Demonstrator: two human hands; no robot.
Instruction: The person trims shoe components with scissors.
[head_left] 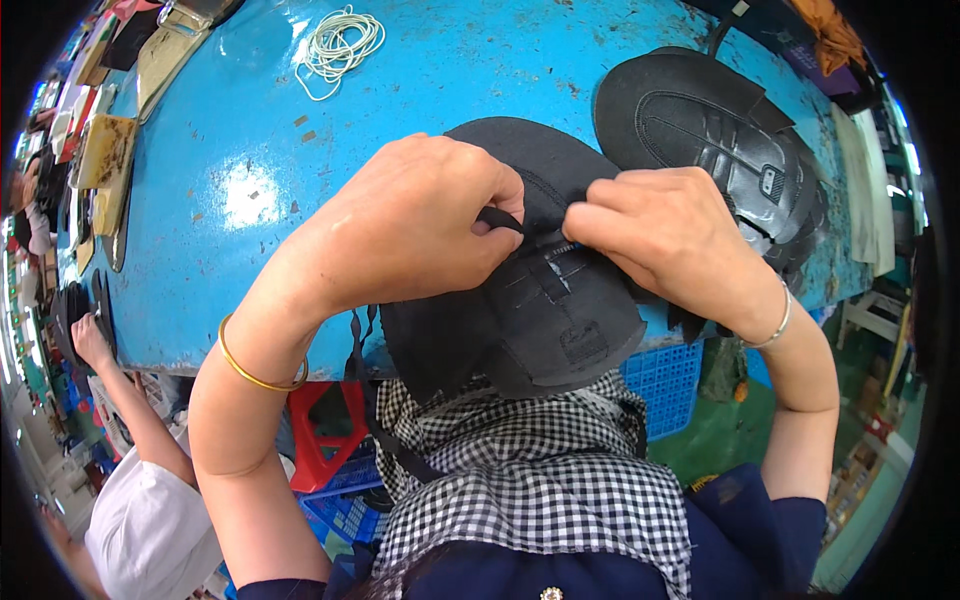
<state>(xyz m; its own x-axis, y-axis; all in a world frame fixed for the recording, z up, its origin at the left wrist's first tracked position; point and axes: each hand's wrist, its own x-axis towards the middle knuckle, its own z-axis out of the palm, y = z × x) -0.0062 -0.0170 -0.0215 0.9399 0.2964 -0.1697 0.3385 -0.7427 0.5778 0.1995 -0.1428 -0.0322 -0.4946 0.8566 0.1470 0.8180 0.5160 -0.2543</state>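
Observation:
A flat black shoe upper [440, 335] lies over the front edge of the blue table, its loop tabs and stitching facing up. My left hand [410, 220] is closed above it, with a black lace [499, 219] pinched between thumb and forefinger. Close by on the right, my right hand [665, 220] is closed in a pinch over the middle of the upper; what lies between its fingertips is hidden. A short gap separates the two hands. Thin black strips [360, 345] dangle at the upper's left side.
More black uppers [655, 105] lie stacked at the right. A coil of white cord [340, 45] rests at the back of the blue table [220, 130]. Below stand a red stool [320, 425] and a blue crate [665, 385]. At left, another person's hand [92, 340] touches black pieces.

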